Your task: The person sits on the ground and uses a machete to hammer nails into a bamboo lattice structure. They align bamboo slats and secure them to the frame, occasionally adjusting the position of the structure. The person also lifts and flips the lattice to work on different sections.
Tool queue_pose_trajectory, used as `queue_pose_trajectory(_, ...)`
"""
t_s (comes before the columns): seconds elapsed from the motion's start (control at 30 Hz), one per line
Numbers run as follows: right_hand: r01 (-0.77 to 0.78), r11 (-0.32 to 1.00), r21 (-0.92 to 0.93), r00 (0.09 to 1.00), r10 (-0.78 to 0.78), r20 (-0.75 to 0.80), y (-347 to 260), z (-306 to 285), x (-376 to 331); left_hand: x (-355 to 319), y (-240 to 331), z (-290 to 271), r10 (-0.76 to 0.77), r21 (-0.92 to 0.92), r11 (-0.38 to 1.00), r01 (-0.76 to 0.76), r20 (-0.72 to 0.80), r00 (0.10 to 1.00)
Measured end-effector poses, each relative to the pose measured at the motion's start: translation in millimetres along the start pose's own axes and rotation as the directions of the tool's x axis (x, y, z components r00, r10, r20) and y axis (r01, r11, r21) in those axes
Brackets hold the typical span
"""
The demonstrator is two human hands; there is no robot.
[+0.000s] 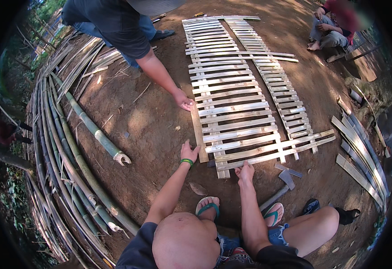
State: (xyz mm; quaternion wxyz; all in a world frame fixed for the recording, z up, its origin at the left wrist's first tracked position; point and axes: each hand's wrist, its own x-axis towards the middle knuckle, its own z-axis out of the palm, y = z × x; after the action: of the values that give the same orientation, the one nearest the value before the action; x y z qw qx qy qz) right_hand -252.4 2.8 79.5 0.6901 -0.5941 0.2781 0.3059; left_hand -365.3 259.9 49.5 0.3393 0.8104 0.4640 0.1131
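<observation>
A fence-like panel of split bamboo slats (236, 107) lies on the ground in front of me. My right hand (245, 172) has its fingers curled on the nearest crosswise bamboo slat (274, 156), close to its left end. Fingers spread, my left hand (189, 154) rests at the near end of a flat bamboo strip (200, 139) lying along the panel's left side. A co-worker's hand (183, 99) touches the far end of that strip. Just right of my right hand lies a hatchet (287, 179) with its handle toward me.
Long bamboo poles (86, 166) are heaped along the left, with a cut green pole (99, 134) beside them. Split strips (362, 157) lie at the right. A co-worker (111, 31) bends over the far left; another person (335, 27) sits far right. My sandalled foot (208, 208) is close by.
</observation>
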Motion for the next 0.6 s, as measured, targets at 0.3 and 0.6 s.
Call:
queue_pose_trajectory(0.3,-0.014,1.000,-0.007,1.000,0.014,0.013,-4.1,10.5,-8.1,-1.8,20.5,44.5,0.051,-0.327,0.945,-0.028,0.064,0.997)
queue_pose_trajectory(0.6,0.001,0.998,-0.067,1.000,0.000,0.011,-6.7,-0.8,-2.6,-7.5,28.1,63.1,-0.003,-0.461,0.887,0.035,0.070,0.998)
